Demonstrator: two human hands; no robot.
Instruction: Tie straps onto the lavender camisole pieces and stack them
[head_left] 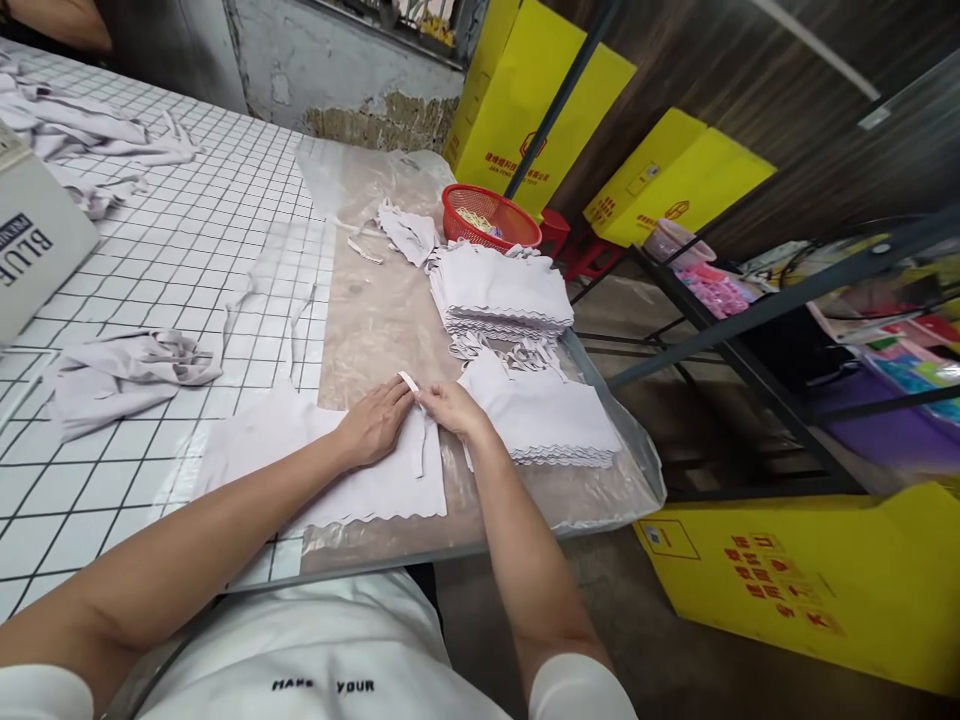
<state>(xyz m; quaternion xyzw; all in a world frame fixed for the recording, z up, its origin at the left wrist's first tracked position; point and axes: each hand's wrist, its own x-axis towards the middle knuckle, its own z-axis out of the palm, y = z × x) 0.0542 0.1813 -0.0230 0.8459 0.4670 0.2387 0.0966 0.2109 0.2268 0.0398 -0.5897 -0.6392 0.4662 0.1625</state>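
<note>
A flat white garment piece (330,460) with a scalloped lower edge lies on the table in front of me. Its narrow white strap (417,420) runs up between my hands. My left hand (375,420) rests on the fabric with its fingertips pinching the strap's upper end. My right hand (450,405) pinches the same strap from the right side. Just right of my right hand sits a neat stack of the same white pieces (547,420). A taller stack (499,290) stands farther back.
A red mesh basket (491,215) sits at the table's far right corner. Loose white garments lie at left (120,375) and far left (82,130). A white box (34,245) stands at the left edge. Yellow bins (810,580) and a metal rack (750,330) flank the right.
</note>
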